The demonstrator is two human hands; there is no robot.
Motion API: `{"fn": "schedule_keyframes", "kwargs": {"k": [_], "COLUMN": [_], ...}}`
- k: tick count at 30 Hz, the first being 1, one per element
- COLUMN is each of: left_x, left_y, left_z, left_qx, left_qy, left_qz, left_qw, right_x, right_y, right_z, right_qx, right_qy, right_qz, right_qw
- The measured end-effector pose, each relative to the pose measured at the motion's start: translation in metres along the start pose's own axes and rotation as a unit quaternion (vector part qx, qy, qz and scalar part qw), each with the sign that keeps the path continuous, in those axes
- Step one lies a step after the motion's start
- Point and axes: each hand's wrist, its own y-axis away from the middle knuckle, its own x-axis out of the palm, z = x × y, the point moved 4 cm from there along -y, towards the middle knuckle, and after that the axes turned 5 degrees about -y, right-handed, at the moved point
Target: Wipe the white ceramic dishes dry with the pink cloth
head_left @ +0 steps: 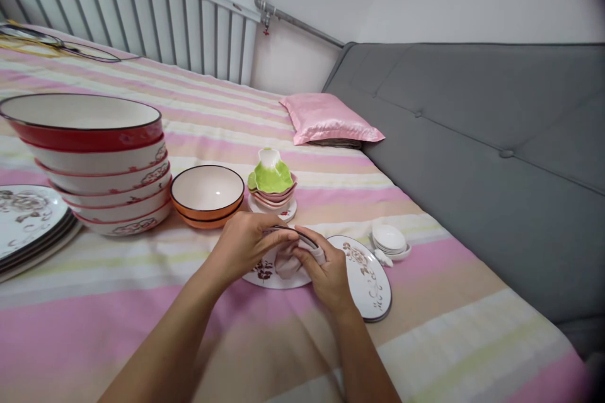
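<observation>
One plate (293,282): white, brown-flowered, dark-rimmed, tilted between the left hand (249,242) and the right hand (328,269) above the striped bed (227,352); fingers cover much of it, so I cannot tell whether its lower edge meets the sheet.
Rim and glaze: likely stiff, fairly light, smooth enough to slip and apt to chip if knocked; best held at the rim, thumb in front, fingers behind.
Cloth (286,259): pale, bunched against the plate's face; should be soft and fold readily.
Left hand: grip nearly closed, pinching the plate near its upper edge, thumb stretched along the front.
Right hand: grip closed on the cloth and the rim together, thumb pressing from the front.
Other plates (367,280): lying flat, just right of the right hand.
</observation>
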Motion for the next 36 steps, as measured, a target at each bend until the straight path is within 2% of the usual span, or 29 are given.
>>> {"fn": "schedule_keyframes", "kwargs": {"k": [7,14,18,23,26,31,36], "left_x": [-0.008,-0.01,-0.006,-0.002,0.003,0.014,0.016], "left_y": [0.0,0.003,0.006,0.011,0.012,0.011,0.011], "left_z": [0.002,0.001,0.001,-0.004,-0.005,-0.002,-0.007], "left_qx": [-0.032,-0.119,-0.177,-0.218,-0.223,-0.236,-0.236], "left_qy": [0.083,0.157,0.23,0.289,0.346,0.455,0.493], "left_qz": [-0.08,-0.179,-0.223,-0.279,-0.306,-0.34,-0.361], "left_qw": [0.993,0.964,0.93,0.89,0.858,0.788,0.756], "right_x": [-0.005,-0.013,-0.014,-0.013,-0.011,-0.004,0.003], "right_y": [0.0,0.0,0.002,0.004,0.004,0.003,0.005], "right_z": [0.003,0.001,-0.006,-0.012,-0.015,-0.009,-0.001], "right_qx": [0.018,0.038,0.075,0.106,0.113,0.119,0.136], "right_qy": [-0.03,-0.039,-0.076,-0.112,-0.128,-0.155,-0.168], "right_qz": [-0.053,-0.138,-0.176,-0.201,-0.206,-0.209,-0.208], "right_qw": [0.998,0.989,0.979,0.967,0.963,0.958,0.954]}}
